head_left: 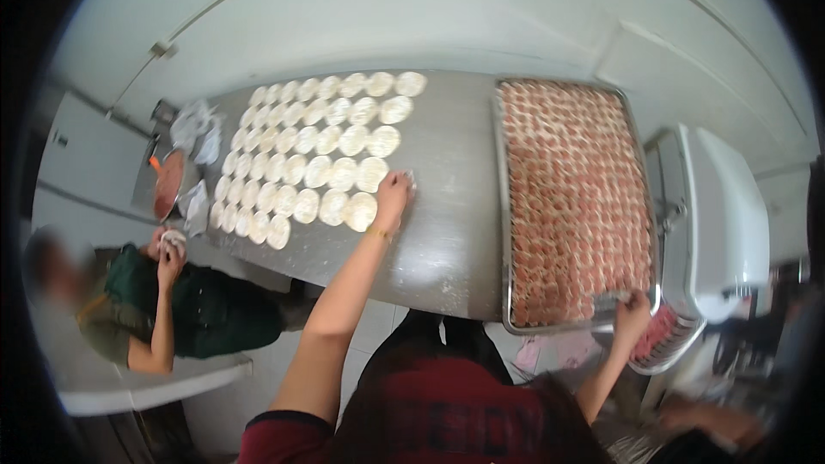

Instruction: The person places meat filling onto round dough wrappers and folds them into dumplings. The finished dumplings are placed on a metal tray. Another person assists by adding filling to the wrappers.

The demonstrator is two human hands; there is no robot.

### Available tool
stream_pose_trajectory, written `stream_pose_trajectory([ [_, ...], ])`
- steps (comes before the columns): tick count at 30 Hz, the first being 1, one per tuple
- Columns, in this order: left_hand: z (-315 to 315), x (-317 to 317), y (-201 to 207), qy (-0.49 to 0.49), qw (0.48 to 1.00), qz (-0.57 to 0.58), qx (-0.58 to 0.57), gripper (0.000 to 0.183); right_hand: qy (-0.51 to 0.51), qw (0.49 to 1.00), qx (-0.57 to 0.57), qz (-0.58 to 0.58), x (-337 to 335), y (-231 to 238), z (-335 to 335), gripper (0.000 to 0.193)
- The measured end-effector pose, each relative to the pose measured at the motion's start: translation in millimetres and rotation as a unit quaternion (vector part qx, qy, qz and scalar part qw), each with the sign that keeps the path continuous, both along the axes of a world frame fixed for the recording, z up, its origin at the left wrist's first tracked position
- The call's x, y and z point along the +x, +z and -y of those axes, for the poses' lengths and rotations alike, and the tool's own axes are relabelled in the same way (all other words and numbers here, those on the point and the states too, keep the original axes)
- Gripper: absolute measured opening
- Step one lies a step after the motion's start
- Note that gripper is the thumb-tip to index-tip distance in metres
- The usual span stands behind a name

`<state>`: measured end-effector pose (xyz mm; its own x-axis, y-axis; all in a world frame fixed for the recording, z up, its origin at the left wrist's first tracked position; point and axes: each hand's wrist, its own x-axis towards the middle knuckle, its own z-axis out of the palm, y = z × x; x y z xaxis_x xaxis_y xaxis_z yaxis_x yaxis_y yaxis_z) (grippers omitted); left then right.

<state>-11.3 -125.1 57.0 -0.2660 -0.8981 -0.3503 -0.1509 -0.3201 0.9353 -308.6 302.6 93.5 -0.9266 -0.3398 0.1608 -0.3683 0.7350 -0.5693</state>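
Rows of thin, pale dough rounds (pixel 318 172) lie on the left half of a steel table (pixel 455 163). My left hand (pixel 394 199) reaches over the table just right of the rounds. Its fingers are closed, with a small whitish thing (pixel 411 179) at their tips, too small to name. A large metal tray (pixel 507 232) on the right is packed with tight rows of small meat-topped dough pieces (pixel 571 198). My right hand (pixel 633 314) is at the tray's near right corner, fingers drawn together; what they grip is too blurred to make out.
On the left, another person (pixel 206 305) in a green apron handles a piece of dough. A bowl of pinkish filling (pixel 169 185) and plastic bags (pixel 196 129) stand by the table's left end. A white machine (pixel 722 215) stands right of the tray, above a pink-filled basket (pixel 666 339).
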Motion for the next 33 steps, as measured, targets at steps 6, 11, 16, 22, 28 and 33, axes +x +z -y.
stream_pose_trajectory([
  [6, 105, 34, 21, 0.195, 0.967, 0.02, -0.166, 0.025, 0.059, 0.998, 0.029, 0.003, -3, 41, 55, 0.038],
  [11, 134, 132, 22, 0.279, 0.898, 0.15, -0.304, 0.022, 0.146, 0.988, -0.008, 0.044, 37, 51, 131, 0.039],
  [16, 134, 181, 36, 0.17, 0.951, 0.105, -0.235, 0.024, 0.243, 0.948, -0.153, 0.133, 136, 36, 238, 0.039],
  [22, 29, 101, 14, -0.206, 0.955, 0.019, -0.213, 0.034, 0.388, 0.91, -0.086, 0.12, 230, 1, 332, 0.041],
  [28, -17, 83, -5, -0.269, 0.929, 0.038, -0.25, 0.04, 0.426, 0.893, -0.055, 0.133, 246, -7, 330, 0.043],
  [33, -9, 83, -11, -0.304, 0.93, 0.036, -0.204, 0.039, 0.373, 0.915, -0.049, 0.147, 244, -23, 314, 0.039],
])
